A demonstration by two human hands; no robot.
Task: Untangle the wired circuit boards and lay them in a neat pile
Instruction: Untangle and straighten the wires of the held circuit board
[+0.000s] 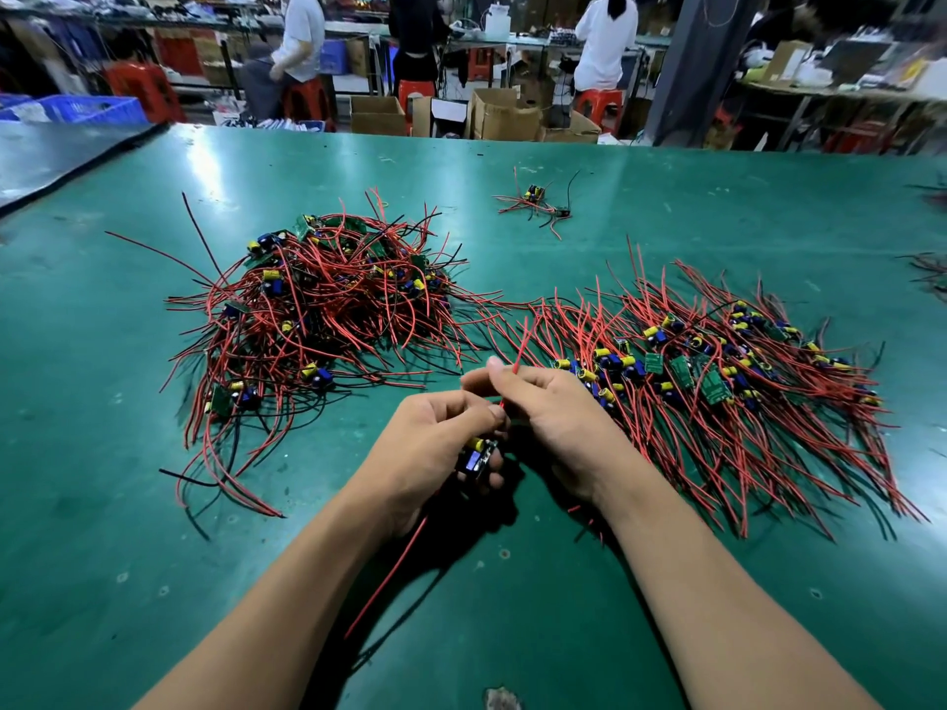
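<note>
A tangled heap of wired circuit boards (323, 304) with red and black leads lies on the green table (666, 207) at centre left. To the right spreads a combed-out pile of boards (717, 371), wires running the same way. My left hand (435, 443) grips one small board (476, 453) with a yellow capacitor just above the table. My right hand (543, 407) pinches that board's red wire (517, 361) between thumb and forefinger. Another red lead hangs down below my left hand.
A few loose wired boards (538, 202) lie apart at the far middle of the table. More wires show at the right edge (932, 274). Beyond the table stand cardboard boxes (502, 115), red stools and several people at other benches.
</note>
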